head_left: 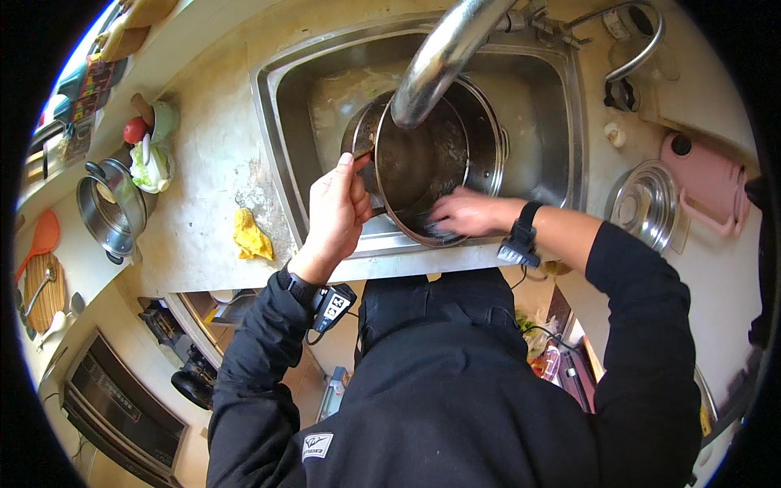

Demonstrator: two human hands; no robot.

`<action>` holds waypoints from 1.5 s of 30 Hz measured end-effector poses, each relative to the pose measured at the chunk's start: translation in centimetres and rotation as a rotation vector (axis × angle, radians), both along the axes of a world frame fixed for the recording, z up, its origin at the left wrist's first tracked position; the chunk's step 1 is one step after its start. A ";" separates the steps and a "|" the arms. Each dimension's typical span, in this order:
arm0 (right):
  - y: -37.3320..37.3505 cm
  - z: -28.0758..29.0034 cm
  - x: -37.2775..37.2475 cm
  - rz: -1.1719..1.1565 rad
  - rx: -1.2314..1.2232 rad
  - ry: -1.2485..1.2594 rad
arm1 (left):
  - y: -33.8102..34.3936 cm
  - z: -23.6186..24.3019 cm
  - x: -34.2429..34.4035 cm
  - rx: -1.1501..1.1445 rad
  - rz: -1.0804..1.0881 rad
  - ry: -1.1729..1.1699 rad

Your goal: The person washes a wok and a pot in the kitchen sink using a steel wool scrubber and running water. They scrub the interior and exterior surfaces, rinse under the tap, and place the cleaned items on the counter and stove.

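Note:
A large dark-bottomed metal pot [419,146] stands tilted in the stainless steel sink [537,106], beneath the curved faucet [439,61]. My left hand [338,207] is closed on a handle at the pot's left side, thumb uppermost. My right hand [468,213] reaches into the lower part of the pot with fingers curled over a small greyish thing against its inside, too hidden to name. Shallow water with small scraps lies in the sink around the pot.
Left: yellow cloth [250,234], steamer pot [112,215], bowl with greens [150,163], orange spatula [41,240]. Right: steel lids [647,203], pink board [704,179], small white item [614,134], glass jar [651,57]. The counter's front edge runs across my waist.

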State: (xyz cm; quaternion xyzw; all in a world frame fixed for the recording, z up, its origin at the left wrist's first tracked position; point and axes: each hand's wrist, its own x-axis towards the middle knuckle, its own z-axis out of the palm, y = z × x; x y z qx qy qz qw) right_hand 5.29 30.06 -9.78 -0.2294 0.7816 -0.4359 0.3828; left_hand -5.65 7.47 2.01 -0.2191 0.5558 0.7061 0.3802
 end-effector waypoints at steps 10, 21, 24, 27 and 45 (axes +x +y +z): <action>1.1 -2.1 -1.3 0.096 0.080 -0.124 | 0.8 -0.4 -0.3 -0.017 -0.050 0.015; 0.3 -2.5 -1.1 0.122 0.270 -0.163 | 1.6 -0.4 -0.1 -0.064 -0.067 0.023; 1.6 -2.9 -0.8 0.145 0.786 0.172 | 1.6 -0.6 0.6 -0.104 0.003 -0.012; 2.0 -3.5 -1.9 0.106 0.109 -0.128 | 1.8 -1.2 1.2 -0.067 -0.029 0.099; -0.7 -6.6 -2.8 0.215 0.326 -0.216 | 0.9 -1.8 0.2 -0.043 -0.088 0.026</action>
